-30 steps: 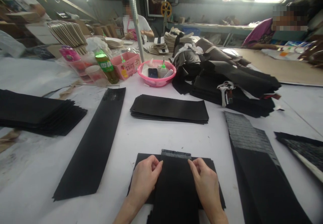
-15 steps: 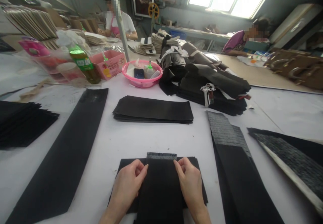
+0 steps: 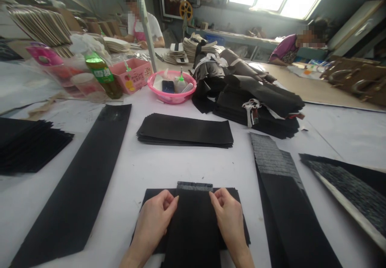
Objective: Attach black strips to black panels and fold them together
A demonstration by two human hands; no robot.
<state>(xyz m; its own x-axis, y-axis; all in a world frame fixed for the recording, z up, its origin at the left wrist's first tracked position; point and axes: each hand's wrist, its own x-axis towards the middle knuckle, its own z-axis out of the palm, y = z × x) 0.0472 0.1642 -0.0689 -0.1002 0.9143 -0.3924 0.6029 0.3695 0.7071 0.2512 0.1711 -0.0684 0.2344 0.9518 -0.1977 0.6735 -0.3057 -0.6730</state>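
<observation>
At the near edge of a broad white-covered worktable [image 3: 169,165]: one long, flat, matt-black strip of sheet material [image 3: 193,227], set lengthwise toward the person. A narrow speckled-grey band [image 3: 194,186] shows at its far end; whether it belongs to this strip or to a piece beneath cannot be told.

Beneath it, crosswise: a low black stack of flat pieces [image 3: 150,194], seemingly serving as a raised rest.

Left hand [image 3: 157,219]: thumb and forefinger drawn together, nipping the strip's left edge near the far end.

Right hand [image 3: 228,215]: the same narrow pinch, on the right edge opposite. The matched grip presumably keeps the strip flat and square.

Beyond, well apart from the hands: a neat pile of black rectangular strips [image 3: 185,130], lying crosswise, perhaps placed for easy reach.

To the left: a single long black strip [image 3: 76,187], lying aslant.

To the right: overlapping black strips with ribbed grey ends [image 3: 297,215], the ends exposed, likely by deliberate staggering.

Farther back: a round pink plastic basin [image 3: 171,99], probably for keeping small items together, among them a dark phone [image 3: 168,86] and a green-tipped bottle [image 3: 181,85].
</observation>
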